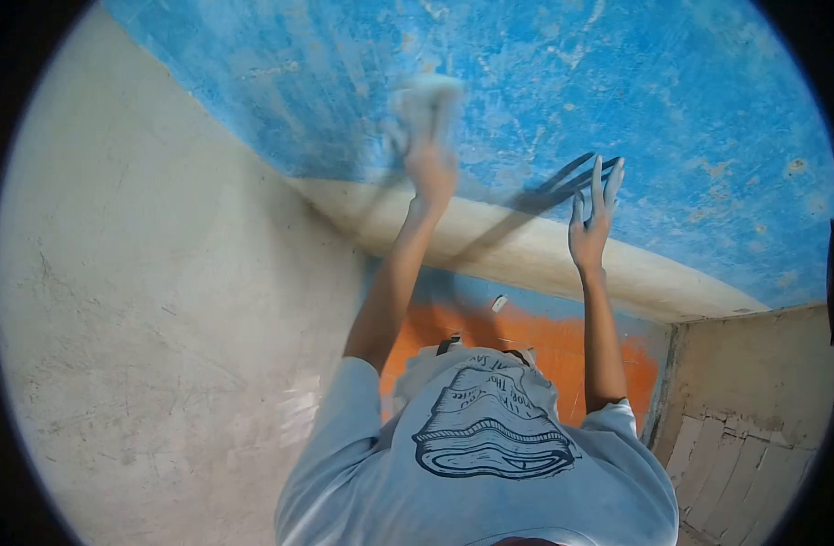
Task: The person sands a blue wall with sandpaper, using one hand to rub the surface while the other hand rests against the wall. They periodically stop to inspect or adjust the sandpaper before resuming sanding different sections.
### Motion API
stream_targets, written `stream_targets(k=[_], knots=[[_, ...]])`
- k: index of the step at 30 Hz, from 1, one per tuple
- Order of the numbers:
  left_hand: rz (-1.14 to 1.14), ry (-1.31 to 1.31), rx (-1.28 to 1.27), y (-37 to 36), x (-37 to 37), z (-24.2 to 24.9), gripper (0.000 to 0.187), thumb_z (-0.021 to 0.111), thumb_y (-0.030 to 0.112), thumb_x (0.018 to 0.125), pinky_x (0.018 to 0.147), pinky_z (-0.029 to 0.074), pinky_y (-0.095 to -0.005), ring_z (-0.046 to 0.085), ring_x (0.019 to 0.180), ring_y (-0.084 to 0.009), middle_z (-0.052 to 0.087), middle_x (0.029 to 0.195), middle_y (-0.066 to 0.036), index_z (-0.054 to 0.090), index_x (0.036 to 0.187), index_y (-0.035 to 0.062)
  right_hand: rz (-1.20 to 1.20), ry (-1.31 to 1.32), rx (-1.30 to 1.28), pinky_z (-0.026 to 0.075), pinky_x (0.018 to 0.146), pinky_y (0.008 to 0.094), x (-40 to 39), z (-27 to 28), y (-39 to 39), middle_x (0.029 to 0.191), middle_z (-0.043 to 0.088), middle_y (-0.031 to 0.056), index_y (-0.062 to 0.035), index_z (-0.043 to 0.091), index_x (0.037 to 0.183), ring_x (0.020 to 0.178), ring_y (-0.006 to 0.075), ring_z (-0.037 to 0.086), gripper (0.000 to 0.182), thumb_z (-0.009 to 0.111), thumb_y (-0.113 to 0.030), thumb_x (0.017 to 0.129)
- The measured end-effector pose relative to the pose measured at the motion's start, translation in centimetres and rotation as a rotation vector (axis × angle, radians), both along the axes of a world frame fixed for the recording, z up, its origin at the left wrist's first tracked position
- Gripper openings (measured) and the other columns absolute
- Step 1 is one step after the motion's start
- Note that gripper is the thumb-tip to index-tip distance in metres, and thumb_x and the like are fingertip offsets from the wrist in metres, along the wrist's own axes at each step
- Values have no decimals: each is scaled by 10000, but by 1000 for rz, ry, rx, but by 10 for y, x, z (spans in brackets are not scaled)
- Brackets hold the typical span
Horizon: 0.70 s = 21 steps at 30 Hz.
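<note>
My left hand (429,164), smeared by motion, is up against the blue wall (690,109). In it is a pale, rounded pad (431,86), blurred too much to show its kind. Whitish dust covers the fingers. To the right, my right hand (594,223) is open and holds nothing, its fingers stretched upward at the blue surface and whitened with dust. Both hands cast dark shadows on the wall. Scuffed, whitish streaks and small pale patches mark the blue paint around them.
A cream band (517,241) runs along the lower edge of the blue wall. Plain grey-beige wall (153,300) rises on the left. Below lies an orange painted area (635,364), with a small white piece (500,303) near it. Rough panels (736,464) stand at lower right.
</note>
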<state>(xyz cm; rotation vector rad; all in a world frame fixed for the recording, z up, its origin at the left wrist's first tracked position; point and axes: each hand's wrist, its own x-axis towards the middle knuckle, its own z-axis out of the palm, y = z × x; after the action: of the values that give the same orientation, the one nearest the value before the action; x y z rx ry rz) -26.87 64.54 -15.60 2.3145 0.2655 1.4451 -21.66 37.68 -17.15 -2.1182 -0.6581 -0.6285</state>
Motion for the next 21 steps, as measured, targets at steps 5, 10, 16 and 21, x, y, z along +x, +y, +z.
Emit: stream_targets(k=[5,10,16,21], knots=[[-263,118,326,-48,6,-17,796,543,-147,773,1193,249,-654,371,1461,-441,465,1562,-138,539,1494,189,7,19,58,158,1237,522,-4,-13,-18,1712,143,151,-177,364,1604,1575,386,105,683,551,26,979],[-141,103,13,-55,8,-42,667,540,-108,827,1169,358,-551,469,1375,-434,540,1483,-150,576,1445,141,65,6,145,230,1223,492,-5,-21,-43,1667,270,182,-117,408,1572,1549,408,201,596,531,-9,999],[-737,716,-506,-137,-31,-85,399,623,223,1004,850,527,-396,703,923,-267,720,1109,-146,593,1344,17,273,444,293,319,1190,448,-20,-62,-71,1567,441,156,-67,471,1516,1439,303,430,466,509,-188,1068],[-672,319,-1456,-206,-70,-82,399,604,240,1047,876,527,-324,620,1082,-147,639,1225,-62,580,1344,-25,583,1312,888,423,1109,395,-40,-102,-103,1353,582,84,-37,519,1419,1247,204,557,446,525,-313,1069]])
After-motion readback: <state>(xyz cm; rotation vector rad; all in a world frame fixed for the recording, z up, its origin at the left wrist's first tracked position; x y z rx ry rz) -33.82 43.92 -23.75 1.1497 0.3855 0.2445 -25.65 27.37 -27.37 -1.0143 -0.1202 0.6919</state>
